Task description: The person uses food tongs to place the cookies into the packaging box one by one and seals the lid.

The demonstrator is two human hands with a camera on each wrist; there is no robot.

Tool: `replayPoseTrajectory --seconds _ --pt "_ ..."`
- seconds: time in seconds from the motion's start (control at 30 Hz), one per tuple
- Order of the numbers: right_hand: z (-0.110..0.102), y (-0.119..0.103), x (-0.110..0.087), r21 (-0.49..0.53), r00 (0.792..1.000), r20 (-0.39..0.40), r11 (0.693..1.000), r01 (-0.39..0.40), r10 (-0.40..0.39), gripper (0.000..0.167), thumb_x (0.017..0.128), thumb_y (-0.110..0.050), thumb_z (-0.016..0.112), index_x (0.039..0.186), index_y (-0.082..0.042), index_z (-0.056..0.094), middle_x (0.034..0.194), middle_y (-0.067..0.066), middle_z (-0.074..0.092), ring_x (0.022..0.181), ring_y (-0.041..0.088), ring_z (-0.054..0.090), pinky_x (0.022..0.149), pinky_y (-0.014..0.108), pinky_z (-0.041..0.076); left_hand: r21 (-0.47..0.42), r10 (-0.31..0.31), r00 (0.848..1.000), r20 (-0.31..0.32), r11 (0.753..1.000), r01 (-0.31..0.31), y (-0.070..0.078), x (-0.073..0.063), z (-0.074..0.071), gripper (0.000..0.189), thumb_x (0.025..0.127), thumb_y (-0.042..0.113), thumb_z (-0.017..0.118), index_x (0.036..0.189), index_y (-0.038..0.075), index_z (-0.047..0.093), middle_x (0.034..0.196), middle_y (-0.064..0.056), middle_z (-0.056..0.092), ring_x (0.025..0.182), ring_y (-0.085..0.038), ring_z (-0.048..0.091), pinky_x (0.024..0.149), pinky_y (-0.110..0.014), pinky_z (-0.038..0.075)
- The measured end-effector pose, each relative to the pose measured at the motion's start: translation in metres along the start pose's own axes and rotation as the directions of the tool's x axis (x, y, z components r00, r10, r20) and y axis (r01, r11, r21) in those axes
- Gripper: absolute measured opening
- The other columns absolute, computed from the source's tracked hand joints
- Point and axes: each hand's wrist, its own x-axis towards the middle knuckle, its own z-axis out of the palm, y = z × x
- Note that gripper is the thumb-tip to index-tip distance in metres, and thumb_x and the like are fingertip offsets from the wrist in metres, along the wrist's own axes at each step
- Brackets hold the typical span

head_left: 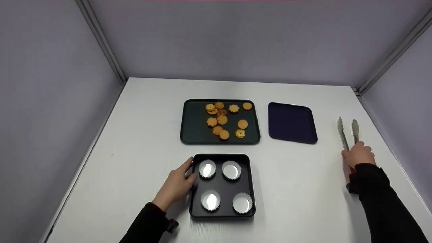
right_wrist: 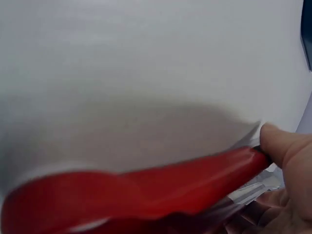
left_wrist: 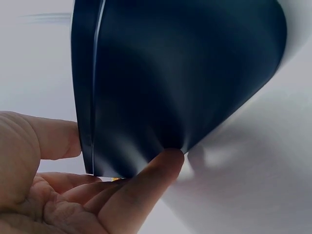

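Note:
My left hand (head_left: 178,186) holds the left rim of a black rectangular baking pan (head_left: 222,185). In the left wrist view the thumb lies at the rim and the fingers press the outer wall of the pan (left_wrist: 146,87). Inside the pan stand several silvery-white fluted cups (head_left: 231,170), none with visible contents. On the far right, my right hand (head_left: 360,157) grips metal tongs (head_left: 343,135) with red handles (right_wrist: 185,185). The tongs' tips are spread apart, pointing to the back of the table. Part of the handles is hidden behind the hand and sleeve.
Behind the pan lies a dark green tray (head_left: 193,126) with several cookies (head_left: 222,119) of round, flower and pretzel-like shapes. A dark blue tray (head_left: 292,123) lies right of it. Grey partitions (head_left: 236,40) enclose the white table (head_left: 141,135) at the back and sides.

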Motion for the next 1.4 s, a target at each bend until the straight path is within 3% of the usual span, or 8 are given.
replayPoseTrajectory --seconds 0.17,0.3,0.4,0.53,0.77,0.97,1.13,1.4 --pt "0.000 0.000 -0.002 0.061 0.998 -0.066 0.998 -0.009 0.013 0.045 0.100 -0.019 0.043 0.102 0.027 0.045 0.099 0.045 0.043 0.074 0.055 0.056 0.060 0.054 0.048 -0.001 -0.013 1.000 0.018 1.000 0.013 0.003 0.000 0.000 0.064 0.102 0.015 0.061 0.158 0.001 0.035 0.151 -0.022 0.051 0.133 -0.038 0.054 0.110 -0.054 0.043" --pt "0.000 -0.006 -0.003 0.098 0.981 -0.196 0.995 0.009 0.010 0.046 0.102 -0.023 0.041 0.108 0.022 0.046 0.106 0.043 0.041 0.071 0.054 0.055 0.055 0.055 0.047 -0.001 -0.015 1.000 0.010 1.000 0.015 0.004 0.001 -0.001 0.064 0.102 0.014 0.062 0.158 0.001 0.035 0.150 -0.022 0.052 0.135 -0.040 0.052 0.112 -0.055 0.041" --pt "0.000 -0.016 -0.004 0.118 0.955 -0.292 0.989 0.085 -0.047 0.051 0.102 -0.026 0.047 0.117 0.023 0.047 0.109 0.044 0.045 0.073 0.054 0.057 0.059 0.059 0.048 -0.001 -0.019 1.000 0.007 1.000 0.019 0.004 0.000 -0.002 0.063 0.102 0.014 0.061 0.158 0.002 0.035 0.149 -0.022 0.052 0.134 -0.040 0.054 0.111 -0.055 0.042" --pt "-0.002 -0.037 -0.011 0.137 0.917 -0.369 0.968 0.213 -0.149 0.051 0.102 -0.031 0.055 0.121 0.015 0.055 0.097 0.038 0.059 0.074 0.051 0.061 0.063 0.057 0.049 -0.008 -0.024 1.000 0.002 1.000 0.024 0.004 0.000 -0.002 0.063 0.102 0.014 0.061 0.158 0.003 0.036 0.148 -0.023 0.053 0.133 -0.040 0.054 0.110 -0.054 0.043" --pt "-0.002 -0.094 -0.029 0.154 0.885 -0.346 0.912 0.381 -0.312 0.066 0.106 -0.040 0.053 0.153 0.005 0.039 0.103 0.034 0.060 0.092 0.051 0.061 0.079 0.063 0.049 -0.013 -0.015 1.000 -0.008 1.000 0.014 0.002 -0.001 0.000 0.062 0.102 0.015 0.061 0.158 0.003 0.036 0.148 -0.024 0.053 0.136 -0.043 0.051 0.112 -0.055 0.041" --pt "0.013 -0.138 -0.043 0.079 0.809 -0.341 0.843 0.532 -0.479 0.063 0.098 -0.022 0.067 0.147 0.012 0.045 0.097 0.025 0.058 0.076 0.034 0.056 0.070 0.050 0.047 -0.015 -0.005 1.000 -0.008 1.000 0.005 0.001 -0.002 0.001 0.061 0.103 0.015 0.060 0.158 0.003 0.035 0.148 -0.025 0.052 0.133 -0.043 0.054 0.110 -0.054 0.044" --pt "0.027 -0.163 -0.051 0.028 0.768 -0.257 0.790 0.612 -0.586 0.067 0.092 -0.018 0.076 0.145 0.013 0.048 0.099 0.020 0.057 0.073 0.025 0.053 0.067 0.044 0.049 -0.021 -0.016 1.000 0.006 1.000 0.016 0.000 -0.001 0.003 0.062 0.104 0.015 0.058 0.159 0.003 0.033 0.150 -0.024 0.050 0.134 -0.043 0.053 0.108 -0.053 0.046" --pt "0.043 -0.185 -0.053 -0.001 0.773 -0.155 0.783 0.623 -0.615 0.063 0.095 -0.026 0.075 0.141 0.011 0.053 0.090 0.014 0.059 0.069 0.024 0.055 0.061 0.043 0.050 -0.014 0.003 1.000 -0.016 1.000 -0.003 0.000 -0.002 0.003 0.061 0.103 0.013 0.058 0.158 0.001 0.035 0.150 -0.023 0.052 0.138 -0.042 0.048 0.112 -0.056 0.041"
